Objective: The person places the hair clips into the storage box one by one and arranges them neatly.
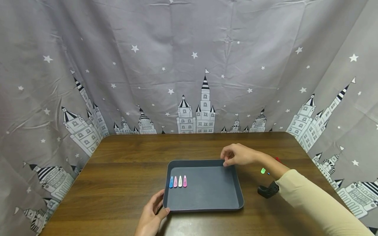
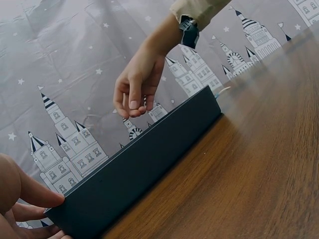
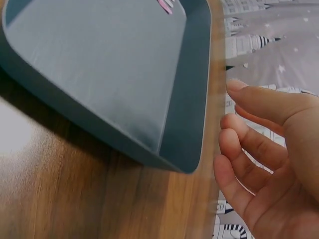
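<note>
A grey rectangular tray lies on the wooden table. Toward its left side stand several snap hair clips in a row, blue, pink and cream. My left hand grips the tray's near left corner, thumb at the rim and fingers along the outer side. Above the far right corner hovers my right hand, its fingers loosely bent. In the right wrist view, the right hand shows a gap between thumb and fingertips and nothing held there, beside the tray's wall.
Right of the tray, a green clip lies on the wooden table. Near it are a small blue piece and a red piece, partly hidden by the right forearm. A grey castle-print curtain hangs behind the table.
</note>
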### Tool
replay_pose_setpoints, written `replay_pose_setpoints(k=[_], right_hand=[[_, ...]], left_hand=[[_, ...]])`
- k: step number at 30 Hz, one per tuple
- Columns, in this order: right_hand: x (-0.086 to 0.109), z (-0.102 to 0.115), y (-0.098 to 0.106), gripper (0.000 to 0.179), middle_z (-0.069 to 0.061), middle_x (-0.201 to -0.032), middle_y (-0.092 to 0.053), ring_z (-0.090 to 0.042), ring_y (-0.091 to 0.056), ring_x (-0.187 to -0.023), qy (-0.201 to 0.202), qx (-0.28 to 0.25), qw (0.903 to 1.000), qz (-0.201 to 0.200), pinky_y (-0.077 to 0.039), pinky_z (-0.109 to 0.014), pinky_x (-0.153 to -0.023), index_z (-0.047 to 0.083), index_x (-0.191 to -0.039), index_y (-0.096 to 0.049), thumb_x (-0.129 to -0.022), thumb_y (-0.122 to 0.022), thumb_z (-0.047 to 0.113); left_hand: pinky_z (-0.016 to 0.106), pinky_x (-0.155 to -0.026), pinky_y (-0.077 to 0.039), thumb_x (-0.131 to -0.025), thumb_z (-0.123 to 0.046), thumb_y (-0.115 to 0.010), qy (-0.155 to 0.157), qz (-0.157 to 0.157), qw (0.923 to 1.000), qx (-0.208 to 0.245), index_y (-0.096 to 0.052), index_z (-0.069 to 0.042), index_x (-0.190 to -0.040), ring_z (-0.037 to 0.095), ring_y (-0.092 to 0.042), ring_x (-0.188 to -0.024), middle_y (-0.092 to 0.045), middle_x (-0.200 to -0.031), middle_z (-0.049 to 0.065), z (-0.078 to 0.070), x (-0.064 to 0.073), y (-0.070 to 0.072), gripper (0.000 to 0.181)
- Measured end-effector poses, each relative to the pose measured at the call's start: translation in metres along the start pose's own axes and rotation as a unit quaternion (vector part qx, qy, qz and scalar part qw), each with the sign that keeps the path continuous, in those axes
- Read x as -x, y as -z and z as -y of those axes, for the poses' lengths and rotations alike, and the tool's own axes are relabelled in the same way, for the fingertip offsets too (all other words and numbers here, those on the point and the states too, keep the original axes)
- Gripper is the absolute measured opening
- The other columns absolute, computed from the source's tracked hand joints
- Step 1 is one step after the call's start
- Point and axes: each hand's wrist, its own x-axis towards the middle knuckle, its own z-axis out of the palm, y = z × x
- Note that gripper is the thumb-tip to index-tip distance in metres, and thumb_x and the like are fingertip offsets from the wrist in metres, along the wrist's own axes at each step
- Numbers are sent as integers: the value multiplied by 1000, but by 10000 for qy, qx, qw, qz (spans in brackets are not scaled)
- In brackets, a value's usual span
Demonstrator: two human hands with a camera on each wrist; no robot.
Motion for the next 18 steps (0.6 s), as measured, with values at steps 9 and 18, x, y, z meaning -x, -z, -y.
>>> replay_pose_setpoints(k=[9, 18], right_hand=[[21, -8, 11, 23, 6, -82, -66, -13, -64, -82, -123, 63, 9996, -236, -56, -31, -80, 1, -105, -69, -90, -80, 14], [46, -19, 22, 22, 5, -83, -65, -15, -64, -83, -425, 37, 9979, -491, -55, -32, -80, 5, -105, -69, -90, -81, 15]], left_hand=[[47, -107, -46, -89, 12, -66, 53, -37, 10000, -73, -41, 13, -148, 49, -46, -137, -46, -149, 34, 0, 0, 0, 64], [47, -108, -46, -89, 12, -66, 51, -41, 10000, -61, -41, 13, -148, 49, -45, -137, -45, -150, 35, 0, 0, 0, 65]])
